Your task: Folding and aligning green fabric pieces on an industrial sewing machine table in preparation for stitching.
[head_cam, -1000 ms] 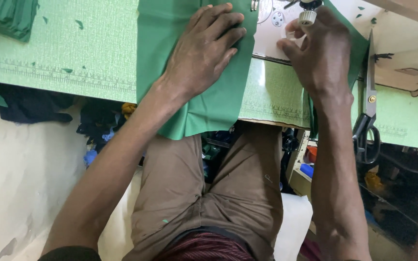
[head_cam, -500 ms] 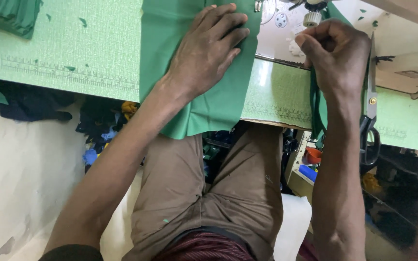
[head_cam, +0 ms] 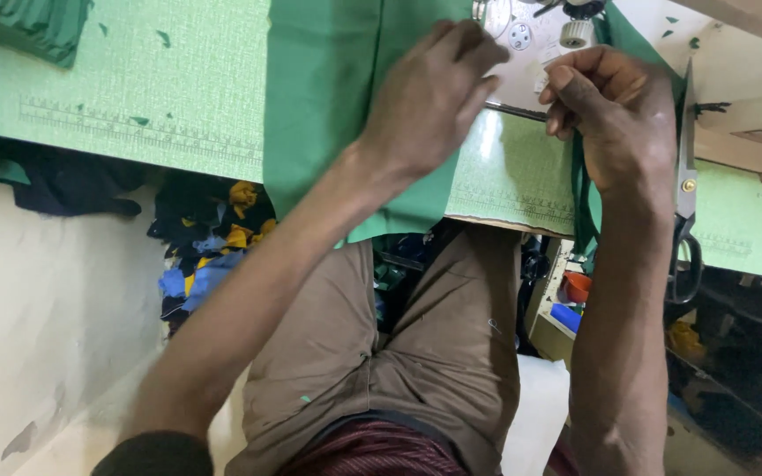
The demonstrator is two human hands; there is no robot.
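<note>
My left hand (head_cam: 429, 97) lies flat, palm down, on a green cloth (head_cam: 328, 106) that hangs over the front edge of the light green sewing table (head_cam: 134, 97). My right hand (head_cam: 615, 110) is curled by the sewing machine's plate (head_cam: 522, 53), its fingers pinched on a narrow dark green strip (head_cam: 582, 203) that runs down past the wrist and over the table edge. What the fingertips grip is partly hidden.
Large scissors (head_cam: 685, 211) lie on the table to the right of my right hand, handles over the edge. More green cloth (head_cam: 37, 26) is piled at the top left. Cloth scraps (head_cam: 205, 247) heap under the table. My knees in brown trousers sit below.
My right hand has shifted from the machine's knob down and to the right, closing on the dark green strip. My left hand stays pressed on the cloth.
</note>
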